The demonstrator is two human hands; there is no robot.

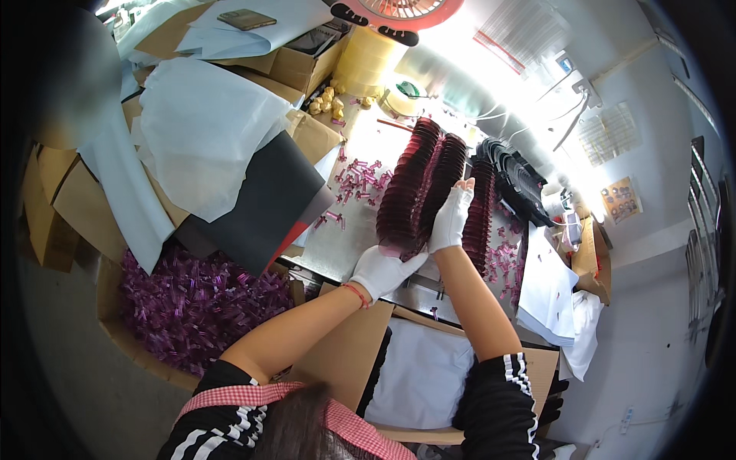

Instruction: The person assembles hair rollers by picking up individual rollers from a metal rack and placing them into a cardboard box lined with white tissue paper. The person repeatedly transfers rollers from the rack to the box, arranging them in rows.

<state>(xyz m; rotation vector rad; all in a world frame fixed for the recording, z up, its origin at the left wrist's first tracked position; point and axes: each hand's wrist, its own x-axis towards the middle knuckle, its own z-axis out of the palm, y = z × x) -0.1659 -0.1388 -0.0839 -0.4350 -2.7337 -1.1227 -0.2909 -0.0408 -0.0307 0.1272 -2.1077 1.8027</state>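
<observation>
Apparently, the dark-red stack (402, 192) is being steadied on the metal table (326, 254) by left hand (383, 271) (near end) and right hand (451, 220) (right side); finger closure cannot be told; even pressure seems needed next.

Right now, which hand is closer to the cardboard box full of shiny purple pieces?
Left. The left hand is up and right of the cardboard box; the right hand is farther right and higher in the picture.
</observation>
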